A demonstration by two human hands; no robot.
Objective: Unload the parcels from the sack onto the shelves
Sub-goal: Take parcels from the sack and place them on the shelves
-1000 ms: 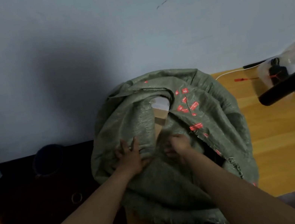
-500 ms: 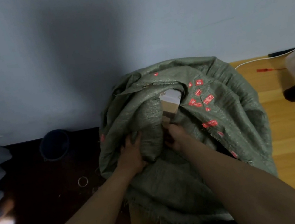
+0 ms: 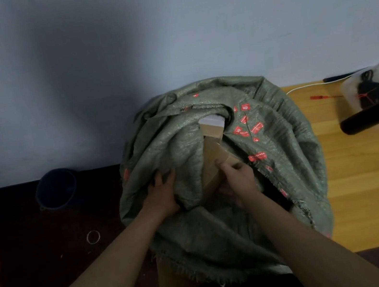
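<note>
Judging by what shows, the unloading is at an early stage: the green woven sack [image 3: 224,162] bulges full on the floor against the far wall, no shelf is in sight, and no parcel lies outside it. One brown cardboard parcel [image 3: 213,156] stands exposed in the mouth of the sack, its far end taped pale, and it is still partly wrapped by the fabric on both sides. How many more parcels lie beneath cannot be told, as the cloth hides them.

Left hand [image 3: 160,194] grips a fold of the sack just left of the parcel, fingers curled into the cloth, apparently holding the mouth back. Right hand [image 3: 236,180] is curled over the near right corner of the parcel, thumb on its top face and fingers wrapped down the side, so it has hold of the box itself.

What is left, as I judge it: drawing this parcel clear of the sack, carrying it to a shelf, then repeating for whatever remains inside
</note>
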